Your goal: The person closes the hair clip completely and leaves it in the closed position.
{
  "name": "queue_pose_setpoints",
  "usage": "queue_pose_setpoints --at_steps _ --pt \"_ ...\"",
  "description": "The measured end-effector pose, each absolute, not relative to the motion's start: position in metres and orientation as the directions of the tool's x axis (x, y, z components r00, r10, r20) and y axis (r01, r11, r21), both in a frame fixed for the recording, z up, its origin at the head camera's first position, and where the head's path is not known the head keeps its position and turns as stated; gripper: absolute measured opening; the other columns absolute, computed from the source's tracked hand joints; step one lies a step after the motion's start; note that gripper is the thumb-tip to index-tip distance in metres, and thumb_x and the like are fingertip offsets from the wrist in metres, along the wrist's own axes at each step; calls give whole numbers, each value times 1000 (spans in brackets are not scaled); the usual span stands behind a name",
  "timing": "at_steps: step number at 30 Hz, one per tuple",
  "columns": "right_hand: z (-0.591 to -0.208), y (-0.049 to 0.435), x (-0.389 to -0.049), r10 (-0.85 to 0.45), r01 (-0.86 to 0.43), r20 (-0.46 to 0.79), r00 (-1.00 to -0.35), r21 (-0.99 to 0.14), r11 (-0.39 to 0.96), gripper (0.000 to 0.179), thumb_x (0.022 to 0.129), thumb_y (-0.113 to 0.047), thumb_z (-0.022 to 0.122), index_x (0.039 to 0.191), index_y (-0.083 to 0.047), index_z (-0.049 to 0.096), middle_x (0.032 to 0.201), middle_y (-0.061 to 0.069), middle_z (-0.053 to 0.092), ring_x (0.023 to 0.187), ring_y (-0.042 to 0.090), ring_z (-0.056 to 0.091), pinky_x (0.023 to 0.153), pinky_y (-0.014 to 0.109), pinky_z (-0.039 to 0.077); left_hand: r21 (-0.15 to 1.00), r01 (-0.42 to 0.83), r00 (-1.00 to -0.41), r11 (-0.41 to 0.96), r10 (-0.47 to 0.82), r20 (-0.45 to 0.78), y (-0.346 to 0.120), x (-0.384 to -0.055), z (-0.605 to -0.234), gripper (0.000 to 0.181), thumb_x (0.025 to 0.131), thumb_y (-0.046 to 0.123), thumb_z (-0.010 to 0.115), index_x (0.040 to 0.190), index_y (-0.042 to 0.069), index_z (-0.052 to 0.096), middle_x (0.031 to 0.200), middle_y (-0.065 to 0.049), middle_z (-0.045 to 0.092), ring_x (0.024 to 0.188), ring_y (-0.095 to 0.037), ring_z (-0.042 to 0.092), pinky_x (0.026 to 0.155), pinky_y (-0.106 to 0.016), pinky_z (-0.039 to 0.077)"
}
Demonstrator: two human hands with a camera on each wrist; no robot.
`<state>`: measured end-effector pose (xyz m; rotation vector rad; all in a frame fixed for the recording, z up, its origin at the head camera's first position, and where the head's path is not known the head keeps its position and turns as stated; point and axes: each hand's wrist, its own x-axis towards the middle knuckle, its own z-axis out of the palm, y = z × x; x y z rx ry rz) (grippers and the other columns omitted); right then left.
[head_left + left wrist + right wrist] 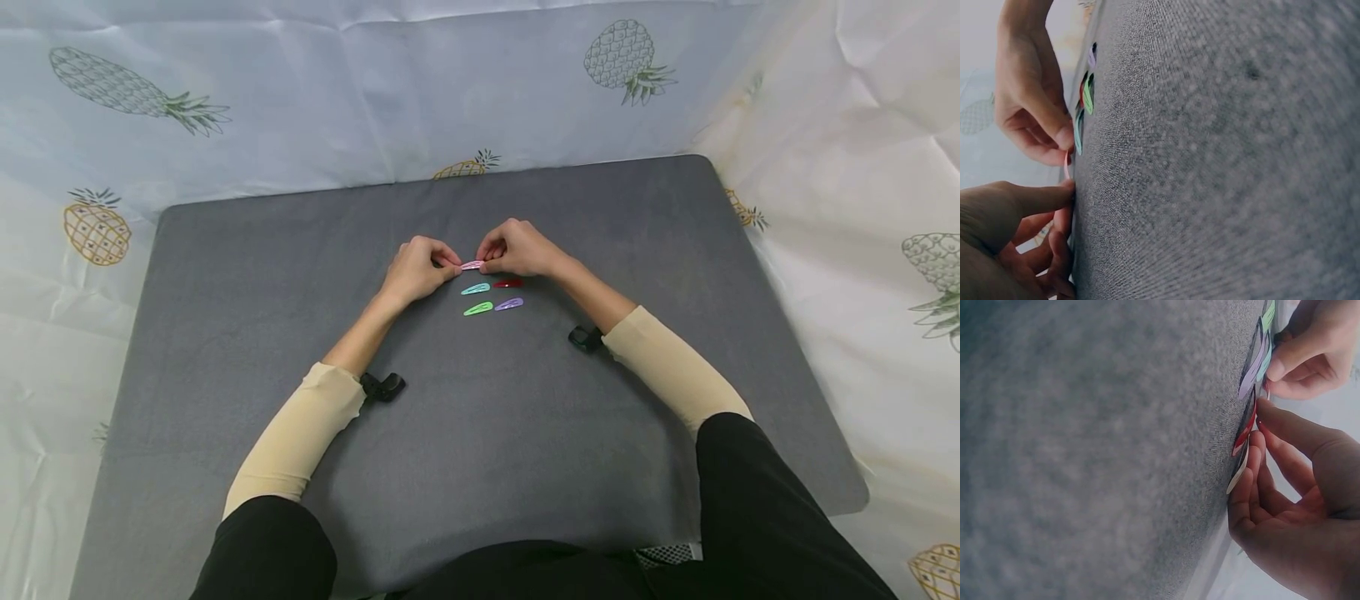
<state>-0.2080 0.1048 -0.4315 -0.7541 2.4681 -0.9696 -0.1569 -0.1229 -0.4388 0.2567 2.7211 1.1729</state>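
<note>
A pink snap hair clip [472,265] lies between the two hands at the middle of the table. My left hand [417,271] pinches its left end between thumb and fingers, while my right hand [523,250] pinches the right end. Just below are a light blue hair clip [476,289] and a red one, with a green hair clip [478,308] and a purple hair clip [509,303] under them. The red hair clip [1245,432] and a cream hair clip [1239,472] show beside my right fingers in the right wrist view; the head view hides the cream one.
A grey cloth-covered table [510,433] spreads under both arms. Pineapple-print sheets [300,92] hang behind it and at the sides. Black wrist cameras [384,387] are worn on both forearms, close above the tabletop.
</note>
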Motion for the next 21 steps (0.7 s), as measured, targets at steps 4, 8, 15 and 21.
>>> queue_pose_setpoints --at_steps 4,8,15,21 --pt "-431 105 -208 -605 -342 -152 -781 -708 619 9 95 -14 85 101 -7 84 89 7 77 78 12 63 73 23 49 731 95 -970 676 226 -83 -123 -157 -439 10 100 17 79 101 9 85 95 -12 82 81 -20 67 69 -31 43" --pt "-432 106 -208 -605 -344 -146 -783 -708 616 11 95 -15 85 103 -6 84 91 8 78 79 12 64 74 22 49 735 98 -970 671 229 -80 -123 -157 -439 10 99 17 79 101 9 85 95 -12 82 80 -20 67 69 -31 43" --pt "-433 107 -208 -607 -347 -125 -785 -723 597 14 95 -15 85 105 -5 83 93 10 79 81 12 67 74 20 50 749 107 -968 654 240 -71 -125 -157 -441 11 100 19 80 101 9 85 94 -13 82 79 -18 66 69 -30 43" --pt "-432 109 -208 -607 -342 -95 -789 -753 562 12 98 -12 82 106 -4 83 96 12 80 82 14 69 75 20 52 772 123 -965 624 256 -53 -129 -158 -441 12 99 18 80 98 8 85 90 -12 81 72 -9 62 68 -26 43"
